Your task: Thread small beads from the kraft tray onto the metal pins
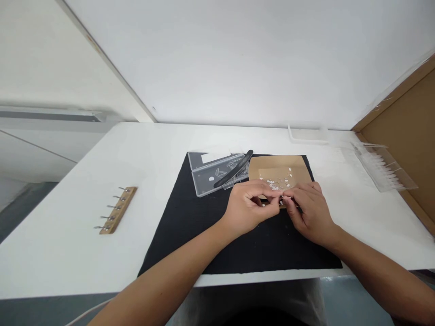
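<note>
My left hand (253, 201) and my right hand (308, 209) meet fingertip to fingertip over the near edge of a brown paper sheet (299, 164). Both are closed in a pinch. Whatever lies between the fingertips is tiny and mostly covered, so I cannot make out its kind. Small white oval pieces (277, 184) are scattered on the paper just beyond my fingers. Left of the paper, a clear hinged plastic case (204, 181) lies open with several clear nail tips inside. A dark curved nail file (234, 170) rests across the case.
A black cloth (183, 235) lies under the work on the white table (74, 194). On the left is a wooden strip with metal pegs (118, 210). Towards the back right are a clear tray (307, 135) and a clear box of nail tips (382, 167), near a brown board (408, 140).
</note>
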`<act>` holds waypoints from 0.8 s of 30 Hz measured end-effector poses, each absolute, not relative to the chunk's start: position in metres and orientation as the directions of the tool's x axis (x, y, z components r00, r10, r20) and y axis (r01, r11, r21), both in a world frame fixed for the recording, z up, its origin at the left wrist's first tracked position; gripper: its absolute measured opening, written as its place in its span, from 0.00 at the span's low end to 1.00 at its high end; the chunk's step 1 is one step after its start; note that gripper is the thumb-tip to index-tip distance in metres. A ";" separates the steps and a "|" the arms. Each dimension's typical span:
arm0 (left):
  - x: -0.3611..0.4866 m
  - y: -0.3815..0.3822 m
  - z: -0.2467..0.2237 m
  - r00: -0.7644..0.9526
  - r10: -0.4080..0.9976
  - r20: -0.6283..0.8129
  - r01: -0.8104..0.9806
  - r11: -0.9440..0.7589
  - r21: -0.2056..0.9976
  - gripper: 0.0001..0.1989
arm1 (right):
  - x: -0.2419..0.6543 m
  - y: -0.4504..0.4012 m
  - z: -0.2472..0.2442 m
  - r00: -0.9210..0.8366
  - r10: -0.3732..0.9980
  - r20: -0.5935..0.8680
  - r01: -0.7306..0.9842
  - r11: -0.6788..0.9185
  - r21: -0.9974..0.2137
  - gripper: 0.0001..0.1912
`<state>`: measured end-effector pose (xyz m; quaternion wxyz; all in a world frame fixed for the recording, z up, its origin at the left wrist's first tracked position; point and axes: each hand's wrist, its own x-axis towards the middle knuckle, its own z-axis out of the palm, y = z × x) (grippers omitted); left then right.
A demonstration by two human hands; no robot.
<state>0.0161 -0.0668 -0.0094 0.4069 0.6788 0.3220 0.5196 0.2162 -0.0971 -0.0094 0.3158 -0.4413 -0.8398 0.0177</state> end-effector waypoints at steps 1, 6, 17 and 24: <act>0.016 -0.067 -0.009 0.252 0.863 0.439 0.014 -0.456 0.890 0.05 | 0.216 -0.097 -0.009 -0.410 0.752 0.516 0.730 0.610 -0.310 0.07; 0.016 -0.067 -0.010 0.261 0.881 0.395 -0.005 -0.408 0.913 0.05 | 0.217 -0.097 -0.009 -0.415 0.754 0.509 0.718 0.615 -0.325 0.07; 0.017 -0.067 -0.017 0.320 0.935 0.153 -0.141 -0.113 0.984 0.08 | 0.218 -0.098 -0.005 -0.391 0.828 0.402 0.626 0.559 -0.543 0.12; 0.016 -0.067 -0.019 0.366 0.924 0.110 -0.222 -0.028 0.975 0.12 | 0.217 -0.100 -0.001 -0.374 0.844 0.384 0.573 0.536 -0.620 0.12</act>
